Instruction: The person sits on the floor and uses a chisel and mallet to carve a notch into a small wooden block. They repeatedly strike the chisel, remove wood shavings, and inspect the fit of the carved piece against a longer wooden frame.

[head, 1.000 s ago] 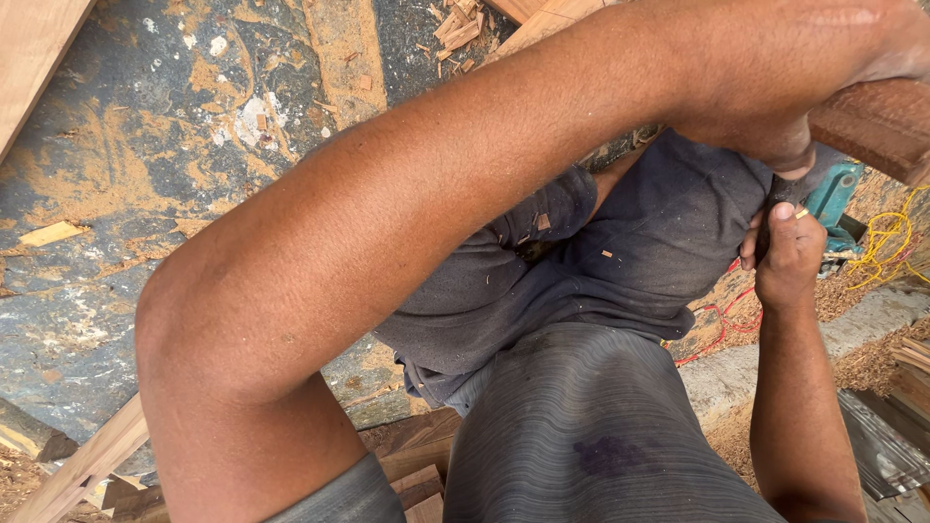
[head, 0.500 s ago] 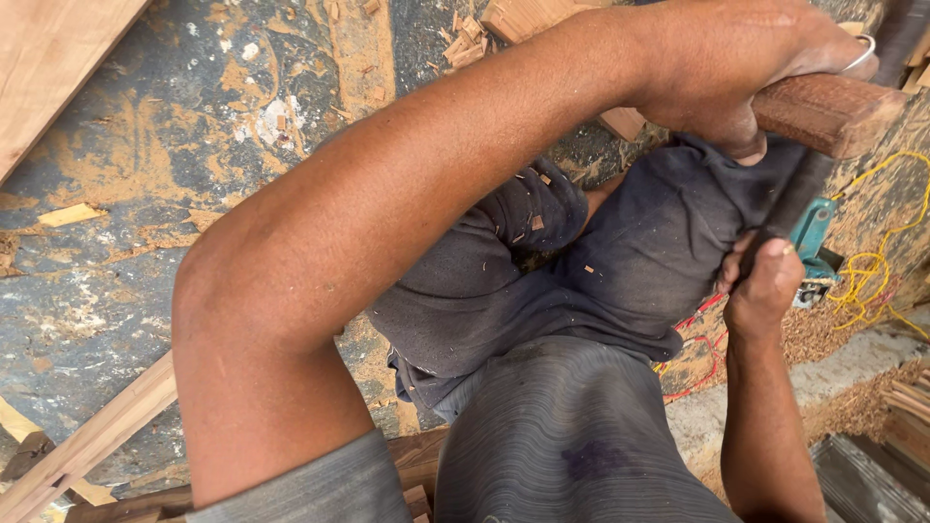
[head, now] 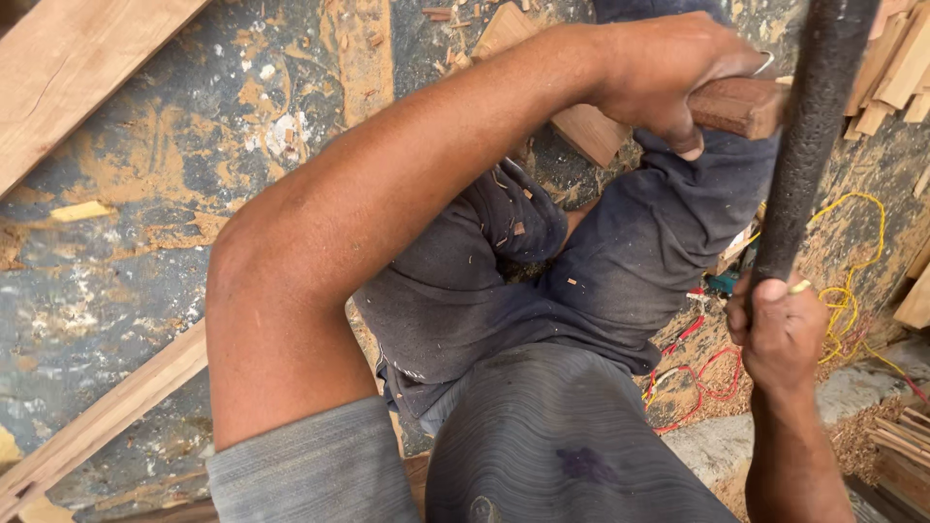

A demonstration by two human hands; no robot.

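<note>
My left hand clamps wood block, right hand grips dark rod; I'd brace block firm, strike square

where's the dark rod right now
In the head view the dark rod stands at the upper right, gripped low by the right hand, crossing the wood block.

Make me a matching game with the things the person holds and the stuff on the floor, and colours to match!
Things:
1. long rod in the right hand
2. wood block in the left hand
3. looped wire at the right
4. wire by the leg

Colours:
A. red
B. reddish brown
C. black
D. yellow

Pairs: 1-C, 2-B, 3-D, 4-A
</note>
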